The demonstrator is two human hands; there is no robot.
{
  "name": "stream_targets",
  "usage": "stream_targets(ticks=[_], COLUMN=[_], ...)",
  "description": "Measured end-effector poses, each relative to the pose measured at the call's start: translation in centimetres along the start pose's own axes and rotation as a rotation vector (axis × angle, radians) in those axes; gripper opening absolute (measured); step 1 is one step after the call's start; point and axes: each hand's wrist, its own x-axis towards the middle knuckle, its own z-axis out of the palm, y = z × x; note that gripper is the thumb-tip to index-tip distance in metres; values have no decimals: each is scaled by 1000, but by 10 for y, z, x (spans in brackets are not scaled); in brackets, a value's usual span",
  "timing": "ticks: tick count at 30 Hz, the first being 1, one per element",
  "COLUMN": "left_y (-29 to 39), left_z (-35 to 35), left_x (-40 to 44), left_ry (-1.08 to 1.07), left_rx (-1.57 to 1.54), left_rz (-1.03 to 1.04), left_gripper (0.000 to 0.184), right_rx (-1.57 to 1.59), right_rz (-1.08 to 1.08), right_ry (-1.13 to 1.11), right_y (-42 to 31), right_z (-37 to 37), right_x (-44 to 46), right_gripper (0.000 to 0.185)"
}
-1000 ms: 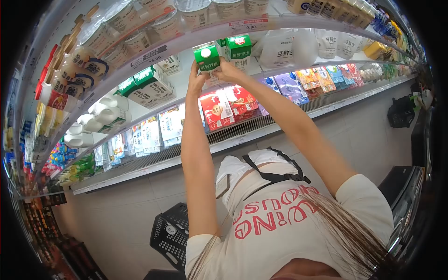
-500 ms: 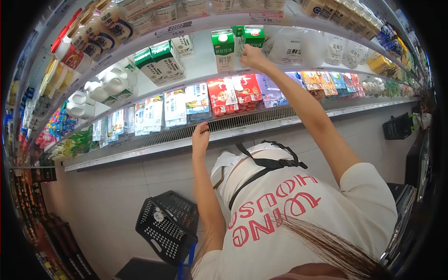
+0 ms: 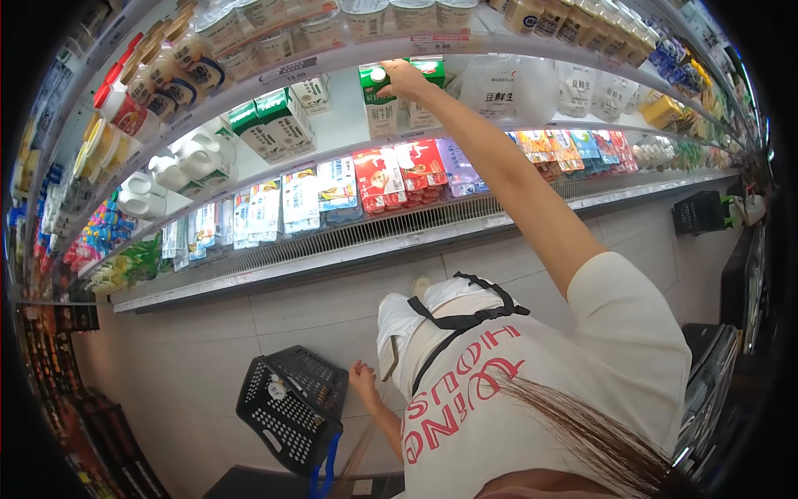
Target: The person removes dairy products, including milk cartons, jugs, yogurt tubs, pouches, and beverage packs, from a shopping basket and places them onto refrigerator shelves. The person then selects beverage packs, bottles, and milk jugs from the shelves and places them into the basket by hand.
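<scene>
1. My right hand (image 3: pixel 405 79), fingers bent, is atop the green-and-white carton (image 3: pixel 381 116); whether it grips, I cannot tell
2. The carton stands upright on the shelf (image 3: pixel 341 125)
3. My left hand (image 3: pixel 362 379) hangs half open, empty, near the black basket (image 3: pixel 268 407)

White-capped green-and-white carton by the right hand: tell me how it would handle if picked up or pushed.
The carton should feel fairly stiff, judging by its flat faces and straight edges. Standing taller than it is wide, it may tip if pushed near the top, where the right hand is.
</scene>
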Motion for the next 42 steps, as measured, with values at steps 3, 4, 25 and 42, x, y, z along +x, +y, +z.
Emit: stream_targets(ticks=[3, 4, 25, 42], left_y=[3, 4, -33, -20], left_z=[-8, -11, -116, -316], left_x=[-2, -1, -5, -104], left_ry=[37, 35, 341, 293], left_rx=[5, 14, 529, 1389], left_rz=[20, 53, 337, -384], left_gripper=[33, 32, 33, 67], right_rx=[4, -11, -45, 425], right_rz=[-49, -37, -42, -290], right_ry=[61, 26, -8, -547], right_y=[3, 1, 14, -201], right_z=[-1, -3, 4, 91], right_x=[-2, -1, 9, -345], right_gripper=[69, 68, 55, 31])
